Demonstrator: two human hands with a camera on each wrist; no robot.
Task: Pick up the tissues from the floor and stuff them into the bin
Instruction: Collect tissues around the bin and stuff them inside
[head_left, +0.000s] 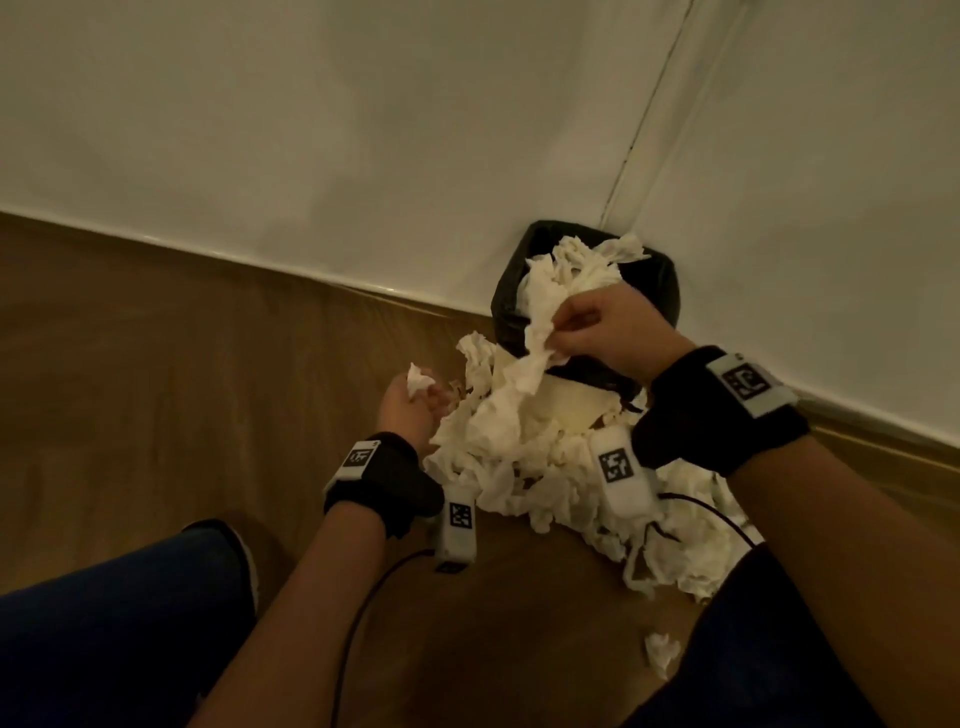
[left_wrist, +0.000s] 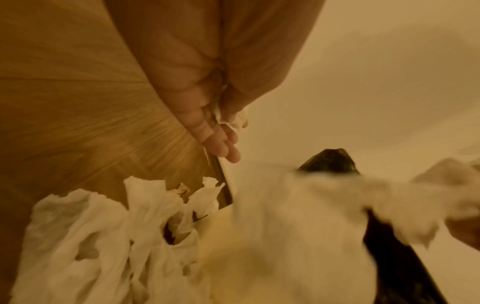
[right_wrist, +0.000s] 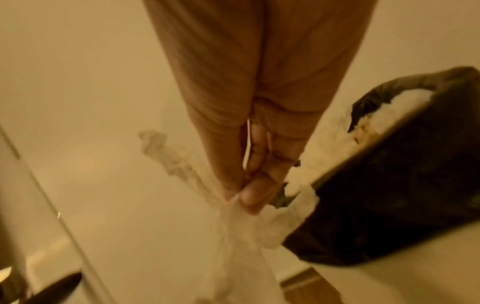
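A small bin (head_left: 660, 291) lined with a black bag stands in the wall corner, with white tissues (head_left: 576, 265) heaped over its rim. My right hand (head_left: 592, 332) is above the bin's near edge and pinches a long tissue (head_left: 540, 332) that hangs down; the right wrist view shows thumb and finger pinching that tissue (right_wrist: 233, 218) next to the bin (right_wrist: 389, 205). My left hand (head_left: 415, 400) is left of the bin, low over the floor, holding a small crumpled tissue (head_left: 418, 382), also seen as the tissue (left_wrist: 223, 117). A big pile of tissues (head_left: 545, 467) lies on the floor before the bin.
The floor (head_left: 156, 389) is wood, bordered by a white wall (head_left: 363, 130) and skirting. One stray tissue (head_left: 662, 652) lies nearer to me. My knee in dark trousers (head_left: 104, 623) is at lower left. Cables (head_left: 363, 613) run from the wrist cameras.
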